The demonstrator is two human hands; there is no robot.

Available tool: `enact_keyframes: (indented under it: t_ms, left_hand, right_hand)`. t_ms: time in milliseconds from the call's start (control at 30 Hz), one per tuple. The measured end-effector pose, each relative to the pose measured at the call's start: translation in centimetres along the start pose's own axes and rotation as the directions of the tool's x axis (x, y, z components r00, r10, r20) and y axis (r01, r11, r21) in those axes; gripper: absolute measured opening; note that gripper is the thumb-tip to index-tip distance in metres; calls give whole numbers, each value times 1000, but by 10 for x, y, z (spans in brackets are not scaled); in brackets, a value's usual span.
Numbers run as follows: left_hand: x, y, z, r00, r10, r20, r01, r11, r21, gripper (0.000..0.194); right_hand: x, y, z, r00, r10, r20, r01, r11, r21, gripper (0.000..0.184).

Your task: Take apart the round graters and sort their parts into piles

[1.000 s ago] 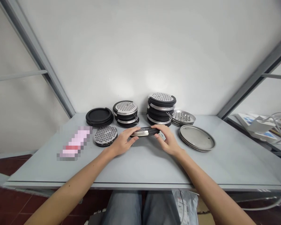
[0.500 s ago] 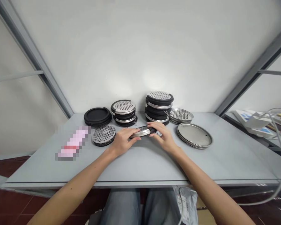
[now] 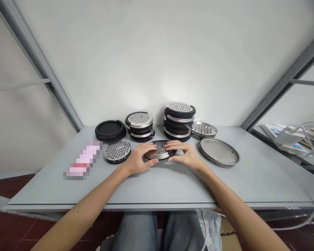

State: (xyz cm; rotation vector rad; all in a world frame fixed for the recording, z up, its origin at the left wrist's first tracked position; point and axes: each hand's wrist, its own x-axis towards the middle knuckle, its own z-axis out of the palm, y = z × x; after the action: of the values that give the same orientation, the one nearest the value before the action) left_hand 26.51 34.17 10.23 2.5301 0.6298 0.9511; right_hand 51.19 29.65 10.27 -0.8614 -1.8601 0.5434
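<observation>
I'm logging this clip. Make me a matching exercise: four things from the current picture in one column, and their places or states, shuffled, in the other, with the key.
Things:
1. Held grater
2. Black discs
3. Tall stack
4. Plain metal plates

Places and states:
A. Lying to the right of the right hand
B. Highest pile, with a silver, perforated top
C. Between the left hand and the right hand
D. Left end of the back row

Pairs: 1-C, 2-D, 3-B, 4-A
</observation>
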Motion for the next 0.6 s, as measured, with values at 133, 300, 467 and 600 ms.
enact_keyframes:
  t_ms: [133, 300, 467, 600]
  left_hand:
    - [-4, -3, 5, 958, -183, 221, 159, 979, 124, 85]
    - [-6, -4, 7, 912, -321, 256, 260, 934, 244, 113]
    - [-6, -2, 4, 895, -323, 308, 260, 938, 229, 105]
    - [-6, 1, 4, 914, -274, 301, 209, 951, 230, 104]
  right_hand:
    - [-2, 1, 11, 996, 1, 86, 3, 999, -46, 31]
    - [-4, -2, 17, 992, -31, 124, 51, 986, -159, 28]
    - [-8, 8, 9, 987, 65, 145, -11, 939, -343, 94]
    - [-11, 18, 5, 968, 160, 196, -60, 898, -435, 120]
